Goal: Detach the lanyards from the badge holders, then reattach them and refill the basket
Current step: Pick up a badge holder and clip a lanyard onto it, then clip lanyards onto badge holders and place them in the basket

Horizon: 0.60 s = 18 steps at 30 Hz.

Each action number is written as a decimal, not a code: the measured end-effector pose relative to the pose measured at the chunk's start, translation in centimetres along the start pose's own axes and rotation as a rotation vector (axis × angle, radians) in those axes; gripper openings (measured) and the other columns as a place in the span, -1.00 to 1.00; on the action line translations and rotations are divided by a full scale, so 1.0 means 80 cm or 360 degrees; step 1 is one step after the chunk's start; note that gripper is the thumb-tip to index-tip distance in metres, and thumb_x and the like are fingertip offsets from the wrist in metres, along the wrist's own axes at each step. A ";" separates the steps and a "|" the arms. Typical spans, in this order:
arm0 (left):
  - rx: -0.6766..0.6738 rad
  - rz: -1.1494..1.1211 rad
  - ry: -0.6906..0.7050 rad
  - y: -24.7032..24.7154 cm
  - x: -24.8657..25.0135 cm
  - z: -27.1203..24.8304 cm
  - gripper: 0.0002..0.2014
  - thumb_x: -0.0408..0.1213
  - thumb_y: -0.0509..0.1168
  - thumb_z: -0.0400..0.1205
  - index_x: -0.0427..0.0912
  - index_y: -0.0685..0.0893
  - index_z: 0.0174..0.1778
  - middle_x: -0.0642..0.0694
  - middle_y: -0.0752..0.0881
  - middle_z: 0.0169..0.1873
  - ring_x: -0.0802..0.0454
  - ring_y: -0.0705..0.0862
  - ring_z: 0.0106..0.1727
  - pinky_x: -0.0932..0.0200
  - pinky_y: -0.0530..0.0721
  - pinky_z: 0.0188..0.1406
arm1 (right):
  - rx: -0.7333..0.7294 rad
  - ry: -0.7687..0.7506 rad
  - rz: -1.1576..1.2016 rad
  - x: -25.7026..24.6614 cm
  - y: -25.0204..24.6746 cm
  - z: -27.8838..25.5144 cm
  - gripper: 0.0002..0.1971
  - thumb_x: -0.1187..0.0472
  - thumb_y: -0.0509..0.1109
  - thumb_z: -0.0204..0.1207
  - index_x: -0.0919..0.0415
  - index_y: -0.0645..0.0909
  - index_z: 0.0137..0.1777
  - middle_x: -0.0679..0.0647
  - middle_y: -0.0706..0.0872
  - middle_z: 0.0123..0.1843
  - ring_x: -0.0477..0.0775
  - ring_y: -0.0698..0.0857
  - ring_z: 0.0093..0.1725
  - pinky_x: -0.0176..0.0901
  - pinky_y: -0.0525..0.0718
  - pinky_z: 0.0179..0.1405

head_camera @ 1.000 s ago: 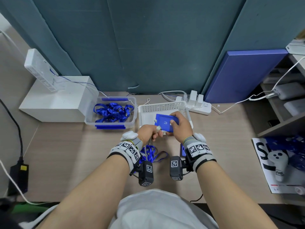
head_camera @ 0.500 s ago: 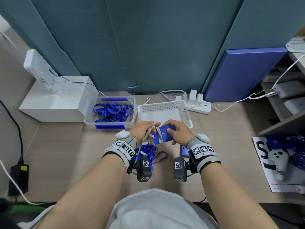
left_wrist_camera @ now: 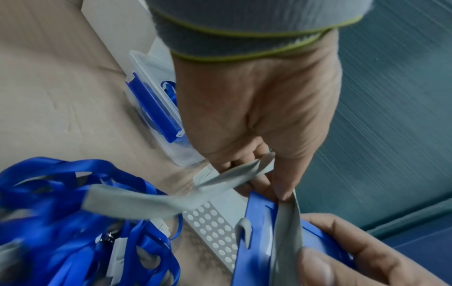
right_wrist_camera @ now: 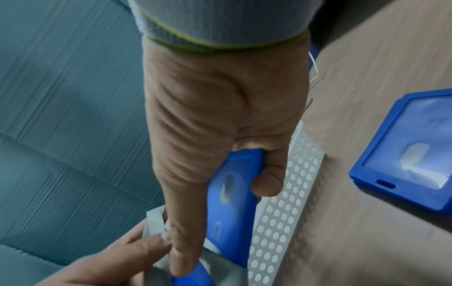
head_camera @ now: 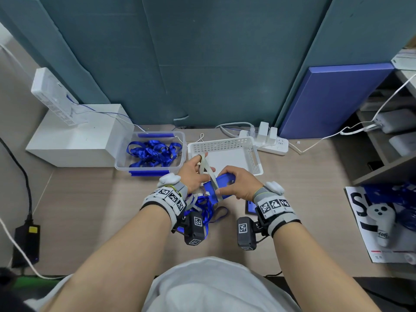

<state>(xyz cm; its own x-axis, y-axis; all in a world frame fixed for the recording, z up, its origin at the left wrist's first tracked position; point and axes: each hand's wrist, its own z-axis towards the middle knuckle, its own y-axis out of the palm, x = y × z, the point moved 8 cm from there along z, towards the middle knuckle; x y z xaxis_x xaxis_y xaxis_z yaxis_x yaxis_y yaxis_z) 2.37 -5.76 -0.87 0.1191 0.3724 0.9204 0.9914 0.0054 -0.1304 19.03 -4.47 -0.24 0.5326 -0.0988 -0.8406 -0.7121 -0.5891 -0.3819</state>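
My right hand (head_camera: pixel 236 182) grips a blue badge holder (head_camera: pixel 225 178) by its edges, just in front of the white perforated basket (head_camera: pixel 225 145). My left hand (head_camera: pixel 197 170) pinches a grey lanyard strap (head_camera: pixel 206 168) that runs from the holder's top up through its fingers. The left wrist view shows the grey strap (left_wrist_camera: pixel 234 174) lying across the holder (left_wrist_camera: pixel 257 232) and trailing into a pile of blue lanyards (left_wrist_camera: pixel 61 212) on the desk. In the right wrist view the right hand's thumb and fingers clamp the holder (right_wrist_camera: pixel 229 193). The basket looks empty.
A clear box (head_camera: pixel 119 163) holding blue lanyards (head_camera: pixel 153 153) stands left of the basket. A second blue badge holder (right_wrist_camera: pixel 403 164) lies on the desk by my right wrist. A power strip (head_camera: pixel 270 143) sits behind the basket, a white box (head_camera: pixel 74 140) far left, shelves at the right.
Both hands have drawn back from over the basket toward me. The left hand has taken hold of the grey strap and pulled it up, away from the holder.
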 end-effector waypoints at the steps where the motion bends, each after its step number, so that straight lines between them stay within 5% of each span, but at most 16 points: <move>1: 0.0061 0.0093 0.0035 -0.005 0.001 0.004 -0.26 -0.61 0.43 0.52 -0.05 0.43 0.61 -0.07 0.78 0.15 0.07 0.78 0.04 0.40 0.72 -0.21 | -0.0002 -0.0015 -0.0023 0.000 0.001 0.001 -0.62 0.17 0.76 0.26 0.10 0.67 -0.01 -0.04 0.64 -0.32 -0.06 0.53 -0.41 -0.37 0.49 -0.55; 3: 0.0173 0.0328 0.0095 -0.014 0.009 0.006 -0.33 -0.47 0.50 0.51 -0.01 0.53 0.54 0.03 0.73 0.15 0.13 0.73 0.03 0.54 0.62 -0.21 | 0.0012 -0.0034 -0.0034 0.001 0.003 0.004 -0.62 0.19 0.78 0.24 0.14 0.66 -0.05 -0.06 0.62 -0.34 -0.09 0.49 -0.42 -0.39 0.46 -0.52; 8: 0.0412 0.0266 0.0043 -0.029 0.018 0.005 -0.88 -0.39 0.32 0.67 -0.23 0.75 0.04 -0.19 0.78 -0.21 0.05 0.69 -0.41 0.32 0.69 -0.39 | 0.0032 -0.0049 0.0033 0.001 -0.001 0.007 -0.65 0.25 0.76 0.29 0.22 0.66 -0.04 -0.08 0.58 -0.40 -0.22 0.45 -0.56 -0.47 0.40 -0.58; 13: 0.0392 0.0119 -0.0230 -0.035 0.009 0.012 -0.80 -0.41 0.29 0.61 -0.17 0.62 -0.35 -0.06 0.66 -0.36 0.00 0.58 -0.30 0.21 0.54 -0.28 | 0.0046 -0.0043 -0.0007 0.006 -0.003 0.010 -0.62 0.16 0.79 0.23 0.15 0.65 -0.09 -0.04 0.62 -0.34 -0.13 0.50 -0.45 -0.33 0.49 -0.43; 18: 0.0419 0.0014 -0.0271 -0.044 0.027 0.015 -0.71 -0.38 0.25 0.65 -0.11 0.55 -0.41 0.09 0.58 -0.59 0.12 0.49 -0.43 0.26 0.45 -0.39 | -0.0005 -0.0048 0.0083 0.012 0.002 0.010 -0.55 0.10 0.82 0.14 0.13 0.60 -0.15 -0.03 0.63 -0.33 -0.02 0.51 -0.37 -0.18 0.52 -0.30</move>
<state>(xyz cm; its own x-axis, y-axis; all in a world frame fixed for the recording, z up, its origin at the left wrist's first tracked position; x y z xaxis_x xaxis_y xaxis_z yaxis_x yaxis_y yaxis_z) -0.91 -3.88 1.10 0.0949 0.5236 0.8467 0.9397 0.2335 -0.2497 19.07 -4.03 -1.43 0.4804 -0.1053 -0.8707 -0.7372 -0.5863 -0.3358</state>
